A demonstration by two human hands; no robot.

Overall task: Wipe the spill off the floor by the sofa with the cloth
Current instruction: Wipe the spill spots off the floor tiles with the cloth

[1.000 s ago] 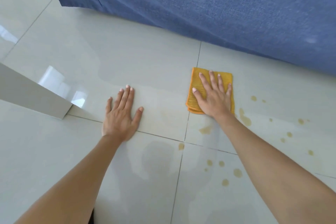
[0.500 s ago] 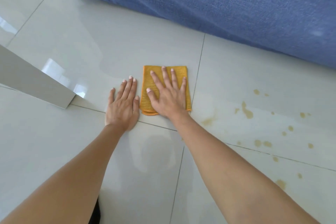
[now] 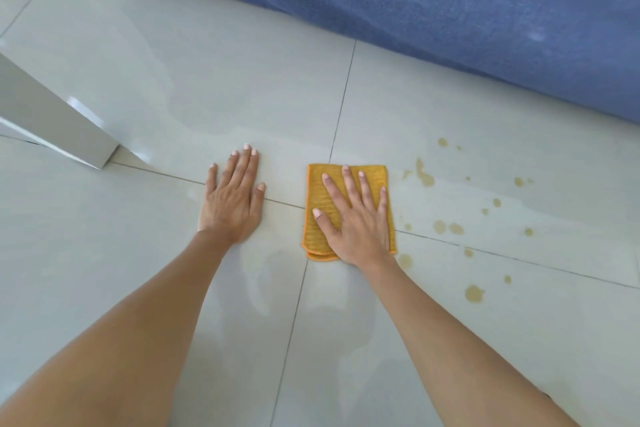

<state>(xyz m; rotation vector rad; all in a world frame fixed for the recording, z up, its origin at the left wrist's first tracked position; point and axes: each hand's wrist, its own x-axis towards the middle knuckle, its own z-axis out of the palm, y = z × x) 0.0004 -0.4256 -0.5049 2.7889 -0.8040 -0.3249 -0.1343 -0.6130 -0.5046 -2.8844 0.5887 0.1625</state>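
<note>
A folded orange cloth [image 3: 318,184] lies flat on the pale tiled floor [image 3: 242,80], over the crossing of two tile joints. My right hand [image 3: 356,218] presses down on it, palm flat and fingers spread. My left hand [image 3: 232,198] rests flat on the bare tile a short gap to the left of the cloth and holds nothing. Brownish-yellow spill drops [image 3: 424,175] lie scattered on the floor to the right of the cloth, with a larger drop [image 3: 473,293] nearer to me. A faint wet smear runs right from the cloth.
The blue fabric sofa [image 3: 450,10] runs along the far side and the right, close behind the spill. A white furniture leg [image 3: 52,125] stands on the floor at the left, beyond my left hand.
My right hand first slid the cloth left until it lay beside my left hand, and has now pushed it back to the right and a little nearer. My left hand stayed planted.
</note>
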